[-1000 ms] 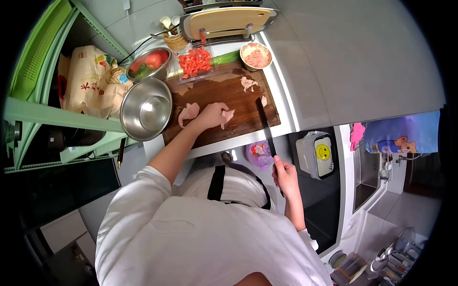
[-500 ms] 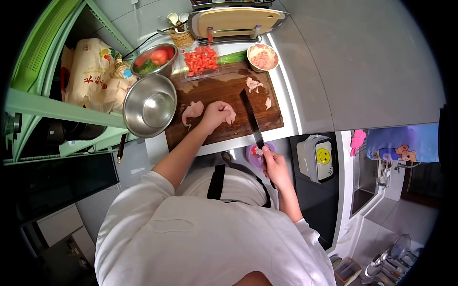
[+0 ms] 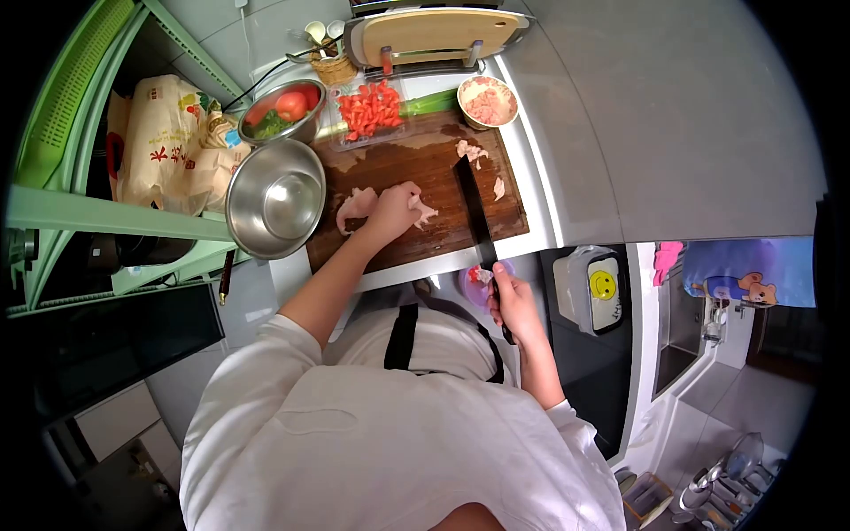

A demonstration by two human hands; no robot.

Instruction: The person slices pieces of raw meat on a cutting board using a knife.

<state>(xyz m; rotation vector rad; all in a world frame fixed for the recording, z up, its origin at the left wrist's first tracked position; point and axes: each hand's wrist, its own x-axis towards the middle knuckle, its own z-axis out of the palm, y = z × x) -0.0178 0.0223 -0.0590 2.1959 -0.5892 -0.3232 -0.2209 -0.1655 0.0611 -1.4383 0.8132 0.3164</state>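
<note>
On the dark wooden board (image 3: pixel 443 243), my left hand (image 3: pixel 394 212) is closed on a pale piece of meat (image 3: pixel 425 211). Another, larger piece of meat (image 3: pixel 354 205) lies just left of that hand. My right hand (image 3: pixel 515 303) is wrapped round the handle of a black knife (image 3: pixel 475 208), whose blade reaches over the right part of the board. Small meat scraps (image 3: pixel 471 152) lie near the blade's tip, and one more scrap (image 3: pixel 499 188) is to the right of the blade.
An empty steel bowl (image 3: pixel 276 199) stands left of the board. Behind are a bowl with tomatoes (image 3: pixel 290 106), chopped red pieces (image 3: pixel 370 110), green stalks (image 3: pixel 431 103) and a bowl of minced meat (image 3: pixel 488 102). A lidded container (image 3: pixel 604 288) is at the right.
Over the last second the knife has swung left across the board, away from the single scrap, along with my right hand. My left hand stays on the meat, with a small shift.
</note>
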